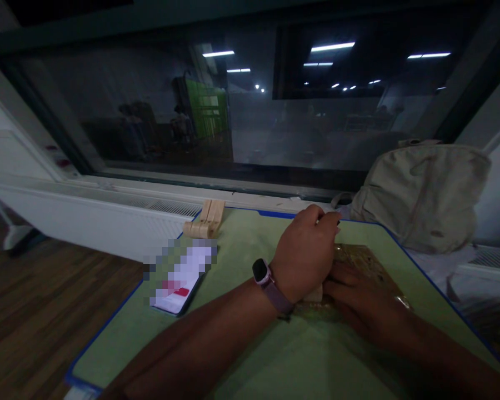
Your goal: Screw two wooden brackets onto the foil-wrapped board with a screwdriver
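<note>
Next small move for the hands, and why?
Probably raise the left hand slightly, letting the right hand steady the shiny plastic. The right lies over it, while the left partly hides a pale piece below. A dark tip shows beside the left; I can't tell what it is.

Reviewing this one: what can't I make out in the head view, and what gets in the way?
All in the head view:
Left hand: its own back hides most of the fingers; a dark bit beside them is too small to name.
Pale piece: mostly hidden by the hands.
Amber plastic: partly covered by the right hand.
Phone: pixelation blocks much of its screen.
Window: reflected figures are dim and blurred.
</note>
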Motion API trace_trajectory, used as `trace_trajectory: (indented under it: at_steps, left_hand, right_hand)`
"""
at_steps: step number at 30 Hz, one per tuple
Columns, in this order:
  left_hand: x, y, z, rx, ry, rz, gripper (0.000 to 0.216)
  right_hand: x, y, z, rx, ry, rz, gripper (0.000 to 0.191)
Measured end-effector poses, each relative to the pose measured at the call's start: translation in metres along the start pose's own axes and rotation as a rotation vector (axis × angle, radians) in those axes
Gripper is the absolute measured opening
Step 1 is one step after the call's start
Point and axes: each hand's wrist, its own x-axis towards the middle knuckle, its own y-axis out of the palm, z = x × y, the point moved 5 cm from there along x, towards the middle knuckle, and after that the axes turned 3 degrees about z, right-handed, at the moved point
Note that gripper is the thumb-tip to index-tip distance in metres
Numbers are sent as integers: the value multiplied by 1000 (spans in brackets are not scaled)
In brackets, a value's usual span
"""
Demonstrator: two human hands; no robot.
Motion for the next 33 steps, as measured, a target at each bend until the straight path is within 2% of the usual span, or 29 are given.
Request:
trace_trajectory:
  at_steps: [12,17,23,28,33]
  left_hand:
    - [2,-3,1,19,-13,2,24]
    - [5,-9,7,-30,-54,-13,18]
    - [7,-17,12,-105,-49,-66,11]
    - [7,-16,16,-109,-104,-35,25]
    - [6,-15,14,-96,-47,-41,10]
  right_hand:
    - [2,-3,4,-11,7,0,47]
    - [3,-4,5,-19,-22,14,42]
    - [4,-6,6,-33,11,16,38]
    - [6,-7,9,-36,40,51,38]
    - [6,-6,8,-25,40,64,33]
